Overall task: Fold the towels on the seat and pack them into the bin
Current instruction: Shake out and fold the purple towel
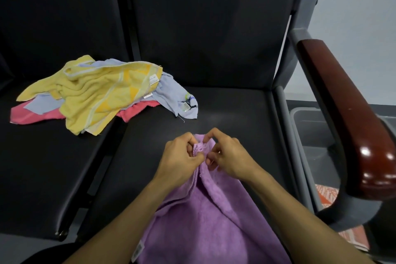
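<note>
Purple towel (pixel 205 221), near end perhaps cut off

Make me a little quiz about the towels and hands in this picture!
1. True or false: both hands pinch the purple towel.
2. Which towel lies on top of the pile? A) pink B) yellow C) green
3. Fill in: the grey bin stands to the ____ of the seat, past the armrest.

Key
1. True: the left hand and right hand pinch its bunched edge together.
2. B: the yellow towel covers the blue towel and pink towel.
3. right
</note>
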Demonstrator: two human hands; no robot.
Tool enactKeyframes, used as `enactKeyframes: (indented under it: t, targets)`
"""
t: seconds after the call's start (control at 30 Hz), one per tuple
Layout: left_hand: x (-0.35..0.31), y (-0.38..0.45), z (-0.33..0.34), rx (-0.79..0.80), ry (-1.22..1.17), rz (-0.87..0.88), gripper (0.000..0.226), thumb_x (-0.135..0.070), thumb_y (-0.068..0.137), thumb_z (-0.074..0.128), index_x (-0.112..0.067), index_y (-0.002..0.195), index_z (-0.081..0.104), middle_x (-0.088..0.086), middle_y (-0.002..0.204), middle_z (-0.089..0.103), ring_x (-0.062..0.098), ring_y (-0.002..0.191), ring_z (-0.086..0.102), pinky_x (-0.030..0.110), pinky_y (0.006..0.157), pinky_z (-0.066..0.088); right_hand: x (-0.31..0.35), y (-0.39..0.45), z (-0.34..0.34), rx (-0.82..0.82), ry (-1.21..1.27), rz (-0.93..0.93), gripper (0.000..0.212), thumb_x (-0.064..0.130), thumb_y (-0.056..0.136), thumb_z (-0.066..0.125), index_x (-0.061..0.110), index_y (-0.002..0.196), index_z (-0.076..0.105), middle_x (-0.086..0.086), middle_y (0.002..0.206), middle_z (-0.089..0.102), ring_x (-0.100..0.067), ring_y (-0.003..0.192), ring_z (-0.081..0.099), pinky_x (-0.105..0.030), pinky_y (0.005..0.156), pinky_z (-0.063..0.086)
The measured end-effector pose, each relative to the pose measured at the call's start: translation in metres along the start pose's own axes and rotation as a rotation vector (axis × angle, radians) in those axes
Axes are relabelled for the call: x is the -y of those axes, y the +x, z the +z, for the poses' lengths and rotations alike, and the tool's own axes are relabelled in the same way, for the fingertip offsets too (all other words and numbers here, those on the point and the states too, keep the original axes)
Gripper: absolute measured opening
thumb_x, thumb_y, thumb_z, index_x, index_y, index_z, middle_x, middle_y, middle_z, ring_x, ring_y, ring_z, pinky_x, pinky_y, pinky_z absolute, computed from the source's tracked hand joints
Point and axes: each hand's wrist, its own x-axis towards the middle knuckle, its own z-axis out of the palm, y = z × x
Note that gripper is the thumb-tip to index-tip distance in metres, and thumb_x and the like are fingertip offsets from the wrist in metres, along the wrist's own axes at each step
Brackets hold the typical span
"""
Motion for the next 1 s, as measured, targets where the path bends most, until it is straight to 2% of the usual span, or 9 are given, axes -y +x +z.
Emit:
enactKeyframes:
  t: [0.17, 0.3, 0.37, 0.43, 0.5, 0.7, 0.83, 0.9, 1.0]
  targets:
    - [0.003, -0.002, -0.001, 0.016, -0.019, 0.019, 0.014, -0.002, 0.077, 0.071, -0.012, 0.076, 0.061, 0.007, 0.063, 0.063, 0.005, 0.050, 0.045, 0.018, 0.049, 0.039, -0.004, 0.006, 0.008, 0.020, -0.137, -0.007, 0.037, 0.004, 0.089, 0.060, 0.034, 0.106, 0.045, -0.003, 0.073, 0.071, -0.022, 0.065, 0.070, -0.044, 0.070, 0.060]
    - [0.004, -0.003, 0.000, 0.018, -0.027, 0.043, 0.013, -0.004, 0.076, 0.070, -0.014, 0.076, 0.061, -0.003, 0.057, 0.056, 0.005, 0.050, 0.043, 0.017, 0.050, 0.037, -0.003, 0.004, 0.009, 0.025, -0.277, 0.028, 0.023, 0.019, 0.088, 0.061, 0.031, 0.091, 0.042, -0.004, 0.087, 0.068, -0.033, 0.079, 0.062, -0.046, 0.074, 0.055]
    - [0.005, -0.003, 0.001, -0.004, -0.025, 0.062, 0.013, -0.008, 0.078, 0.070, -0.016, 0.074, 0.060, -0.007, 0.056, 0.054, 0.006, 0.051, 0.043, 0.017, 0.050, 0.034, -0.002, 0.002, 0.008, 0.024, -0.343, 0.027, 0.018, 0.019, 0.088, 0.058, 0.028, 0.089, 0.042, -0.007, 0.092, 0.065, -0.034, 0.080, 0.056, -0.041, 0.069, 0.050]
    - [0.005, -0.003, 0.001, -0.030, -0.018, 0.081, 0.015, -0.016, 0.081, 0.071, -0.019, 0.073, 0.059, -0.013, 0.055, 0.052, 0.006, 0.052, 0.045, 0.017, 0.052, 0.034, -0.003, 0.000, 0.008, 0.006, -0.404, 0.029, 0.010, 0.017, 0.090, 0.053, 0.025, 0.096, 0.051, -0.009, 0.097, 0.065, -0.037, 0.083, 0.056, -0.036, 0.065, 0.040]
    - [0.005, -0.003, 0.000, -0.048, -0.024, 0.093, 0.015, -0.016, 0.085, 0.069, -0.020, 0.075, 0.059, -0.017, 0.056, 0.052, 0.003, 0.055, 0.048, 0.014, 0.053, 0.035, -0.005, 0.000, 0.006, -0.037, -0.442, 0.060, 0.017, 0.020, 0.093, 0.049, 0.022, 0.108, 0.057, -0.009, 0.103, 0.065, -0.037, 0.091, 0.060, -0.035, 0.066, 0.038]
    - [0.027, 0.008, -0.018, -0.155, 0.087, -0.034, 0.011, -0.002, 0.088, 0.063, -0.011, 0.083, 0.062, -0.005, 0.065, 0.058, 0.005, 0.058, 0.051, 0.015, 0.054, 0.038, -0.017, -0.002, -0.008, -0.116, -0.545, 0.213, 0.026, 0.031, 0.096, 0.058, 0.024, 0.120, 0.061, -0.007, 0.114, 0.065, -0.034, 0.102, 0.063, -0.034, 0.072, 0.039]
    - [0.043, 0.015, -0.032, -0.193, 0.123, -0.155, 0.009, -0.001, 0.089, 0.065, -0.009, 0.085, 0.065, -0.001, 0.069, 0.058, 0.009, 0.062, 0.050, 0.013, 0.051, 0.037, -0.018, -0.008, -0.018, -0.160, -0.549, 0.237, 0.029, 0.035, 0.097, 0.060, 0.032, 0.125, 0.062, -0.006, 0.119, 0.065, -0.032, 0.107, 0.062, -0.033, 0.074, 0.038]
    - [0.047, 0.015, -0.034, -0.189, 0.124, -0.179, 0.005, -0.002, 0.091, 0.065, -0.007, 0.088, 0.066, 0.004, 0.073, 0.061, 0.012, 0.062, 0.049, 0.015, 0.051, 0.035, -0.017, -0.009, -0.018, -0.153, -0.540, 0.217, 0.028, 0.039, 0.095, 0.063, 0.032, 0.122, 0.064, -0.004, 0.116, 0.066, -0.031, 0.105, 0.062, -0.033, 0.074, 0.038]
    - [0.048, 0.016, -0.033, -0.195, 0.094, -0.212, 0.007, -0.005, 0.094, 0.063, -0.007, 0.089, 0.067, 0.008, 0.077, 0.063, 0.012, 0.064, 0.050, 0.022, 0.055, 0.037, -0.021, -0.006, -0.019, -0.189, -0.427, 0.160, 0.018, 0.037, 0.093, 0.068, 0.022, 0.101, 0.071, 0.001, 0.096, 0.066, -0.024, 0.085, 0.060, -0.030, 0.069, 0.039]
